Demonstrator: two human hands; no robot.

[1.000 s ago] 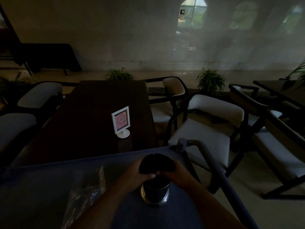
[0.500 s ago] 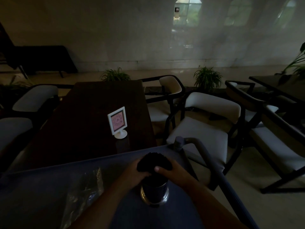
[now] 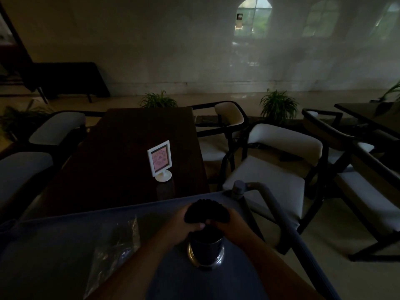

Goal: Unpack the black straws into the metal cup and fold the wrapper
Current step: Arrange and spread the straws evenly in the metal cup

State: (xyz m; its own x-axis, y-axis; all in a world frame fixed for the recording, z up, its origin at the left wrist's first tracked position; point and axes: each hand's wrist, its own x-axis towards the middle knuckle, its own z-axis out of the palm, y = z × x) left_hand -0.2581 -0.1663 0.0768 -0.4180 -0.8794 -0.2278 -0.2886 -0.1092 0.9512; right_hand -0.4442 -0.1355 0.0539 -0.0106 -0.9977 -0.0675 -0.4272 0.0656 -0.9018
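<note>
**Desk:** What fills the frame?

**Photographer:** A dim dining room. A long dark table (image 3: 121, 152) runs away from the camera, with a white-cushioned chair (image 3: 270, 180) just to its right. Nearest the camera is the flat grey top of a cart (image 3: 54, 256), and its tubular handle (image 3: 279, 211) curves down the right side.

**Desk:** And on the cart?

**Photographer:** A clear, crumpled wrapper (image 3: 116, 243) lies flat on the left part of the top, well apart from both hands. To its right the metal cup (image 3: 205, 252) stands upright, its shiny base catching the light.

**Desk:** The small white thing behind?

**Photographer:** A sign (image 3: 159, 159) on a round foot, standing on the dark table with a pink card in its frame.

**Desk:** The hands?

**Photographer:** Both are over the cup. The left hand (image 3: 180, 226) curls round the bundle from the left, thumb across the front. The right hand (image 3: 234, 227) closes on it from the right. Neither touches the wrapper.

**Desk:** Where are the straws?

**Photographer:** The black straws (image 3: 206, 210) sit between the two hands, directly above the mouth of the cup, with their tops fanned into a dark arc over the knuckles. Their lower ends drop behind the fingers toward the cup. In this light I cannot tell how far in they reach.
</note>
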